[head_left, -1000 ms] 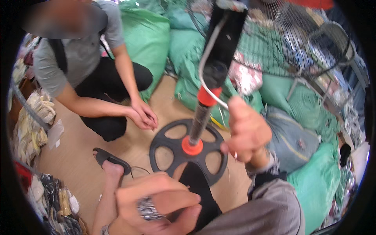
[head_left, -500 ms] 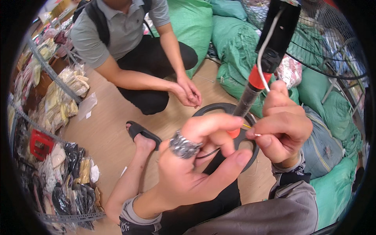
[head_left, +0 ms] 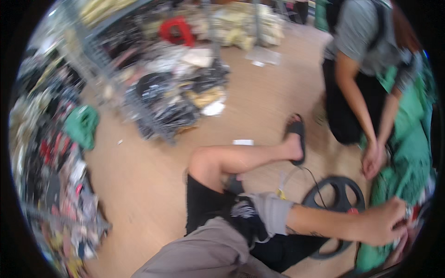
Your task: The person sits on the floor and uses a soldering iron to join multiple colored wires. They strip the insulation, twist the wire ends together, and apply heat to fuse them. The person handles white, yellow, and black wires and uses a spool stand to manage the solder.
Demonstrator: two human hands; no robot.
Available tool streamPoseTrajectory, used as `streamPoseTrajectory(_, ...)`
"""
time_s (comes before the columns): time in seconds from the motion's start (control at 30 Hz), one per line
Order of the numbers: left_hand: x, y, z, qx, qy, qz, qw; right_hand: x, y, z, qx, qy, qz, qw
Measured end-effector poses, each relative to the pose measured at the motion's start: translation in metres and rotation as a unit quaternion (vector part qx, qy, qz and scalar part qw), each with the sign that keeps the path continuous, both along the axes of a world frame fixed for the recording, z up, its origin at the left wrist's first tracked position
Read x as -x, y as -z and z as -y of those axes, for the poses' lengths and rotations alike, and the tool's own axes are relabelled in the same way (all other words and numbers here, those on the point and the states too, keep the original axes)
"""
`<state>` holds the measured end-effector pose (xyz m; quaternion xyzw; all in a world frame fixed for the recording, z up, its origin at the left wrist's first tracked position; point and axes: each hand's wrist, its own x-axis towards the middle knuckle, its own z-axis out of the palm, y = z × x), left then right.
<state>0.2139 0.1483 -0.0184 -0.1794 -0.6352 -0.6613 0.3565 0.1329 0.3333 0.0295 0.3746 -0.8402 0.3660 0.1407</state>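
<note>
My left hand [head_left: 381, 224] reaches to the right edge of the view, with the forearm crossing in front of the dark round spoked base [head_left: 358, 191] on the floor. Its fingers are curled in, and motion blur hides what lies between them. A silvery band shows by the fingers. Just above my wrist, a small red part [head_left: 353, 211] peeks out near the base's middle. A thin black cable [head_left: 317, 181] loops over the base's left rim. My right hand cannot be made out here.
A person [head_left: 359, 69] crouches at the far right, hands together, beside green sacks [head_left: 410, 134]. Metal shelving [head_left: 90, 51] and heaps of bagged goods [head_left: 167, 102] line the left, with a red object [head_left: 177, 31] and a green bag [head_left: 82, 126]. A black sandal [head_left: 299, 139] is on an outstretched foot.
The view has swung left, so everything sits farther right. My left hand has gone from the middle to the right edge. My right hand, the white cable and the upright pole have left the view.
</note>
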Motion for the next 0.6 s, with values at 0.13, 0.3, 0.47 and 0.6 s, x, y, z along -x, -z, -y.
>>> streamPoseTrajectory(0.13, -0.008, -0.017, 0.024, 0.047, -0.028, -0.041, 0.998, -0.017, -0.003, 0.011, 0.019, -0.036, -0.223, 0.974)
streamPoseTrajectory(0.3, -0.018, -0.026, 0.043, 0.074, 0.086, 0.095, 0.989, -0.028, -0.019, 0.039, 0.028, -0.125, -0.283, 0.95)
streamPoseTrajectory(0.47, -0.023, -0.036, 0.041, 0.027, 0.12, 0.124, 0.985, -0.036, -0.033, 0.046, 0.025, -0.121, -0.32, 0.939)
streamPoseTrajectory(0.6, -0.028, -0.04, 0.038, -0.028, 0.15, 0.149, 0.977, -0.039, -0.035, 0.04, 0.052, -0.126, -0.317, 0.939)
